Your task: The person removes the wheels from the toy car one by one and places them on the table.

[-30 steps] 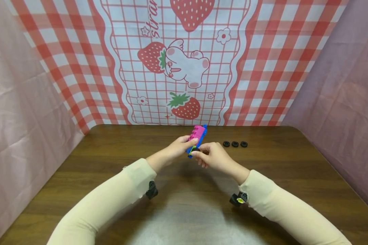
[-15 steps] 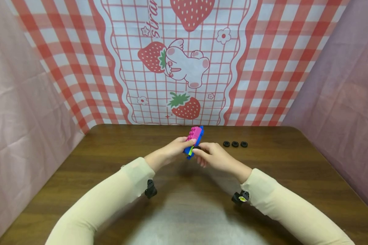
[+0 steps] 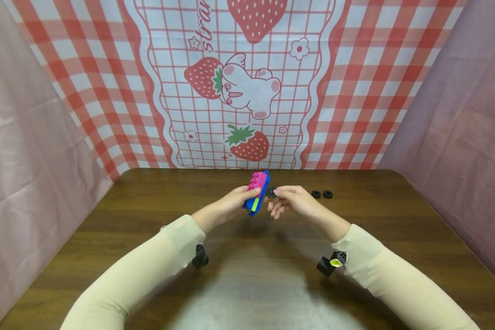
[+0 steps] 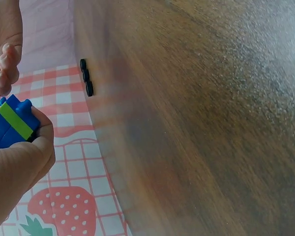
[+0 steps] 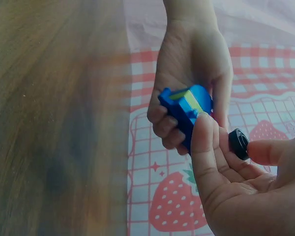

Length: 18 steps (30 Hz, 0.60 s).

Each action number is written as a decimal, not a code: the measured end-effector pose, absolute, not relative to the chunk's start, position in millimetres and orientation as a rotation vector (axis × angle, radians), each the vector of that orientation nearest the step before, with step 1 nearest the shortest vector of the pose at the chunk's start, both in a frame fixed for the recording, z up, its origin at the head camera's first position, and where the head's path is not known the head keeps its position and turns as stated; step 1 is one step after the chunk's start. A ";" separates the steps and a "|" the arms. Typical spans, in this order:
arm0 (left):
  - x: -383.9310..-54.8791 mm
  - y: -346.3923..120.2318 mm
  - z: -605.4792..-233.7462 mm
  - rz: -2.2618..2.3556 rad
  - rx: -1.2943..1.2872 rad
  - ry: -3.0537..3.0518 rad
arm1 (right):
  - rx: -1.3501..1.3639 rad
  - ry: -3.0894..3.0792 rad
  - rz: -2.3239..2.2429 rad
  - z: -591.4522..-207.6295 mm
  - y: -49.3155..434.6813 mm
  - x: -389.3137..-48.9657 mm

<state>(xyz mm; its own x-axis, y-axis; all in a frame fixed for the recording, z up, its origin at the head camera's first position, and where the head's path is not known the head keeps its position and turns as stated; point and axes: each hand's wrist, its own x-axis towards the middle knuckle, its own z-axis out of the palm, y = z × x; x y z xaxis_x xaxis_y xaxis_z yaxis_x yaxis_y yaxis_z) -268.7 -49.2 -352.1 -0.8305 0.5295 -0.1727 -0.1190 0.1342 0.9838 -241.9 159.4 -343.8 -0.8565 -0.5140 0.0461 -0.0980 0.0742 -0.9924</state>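
My left hand [image 3: 236,201] grips a toy vehicle body built of blocks [image 3: 259,180], up off the table. It has a pink studded brick on a blue base, a lime-green strip at the near end and small blue pegs sticking out. Just right of it, my right hand [image 3: 296,200] pinches a small black wheel [image 3: 271,192] between thumb and fingers. In the right wrist view the wheel [image 5: 239,143] stands apart from the blue base [image 5: 184,118], while a fingertip overlaps a blue peg. The pink brick is mostly hidden in both wrist views.
Three more black wheels [image 4: 85,75] lie in a row on the wooden table [image 3: 247,284]. In the head view my right hand covers one, leaving two wheels [image 3: 321,194] visible. A red-checked strawberry cloth [image 3: 247,91] hangs behind, with plain pinkish curtains at both sides.
My right hand has drawn back from the vehicle's near end, rightward and slightly up, bringing the pinched wheel into clear view. My left hand has shifted the vehicle slightly left.
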 end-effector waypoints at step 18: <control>-266.1 -54.0 -359.2 1.794 0.322 1.917 | -0.363 2.022 -2.088 -339.6 182.3 -247.3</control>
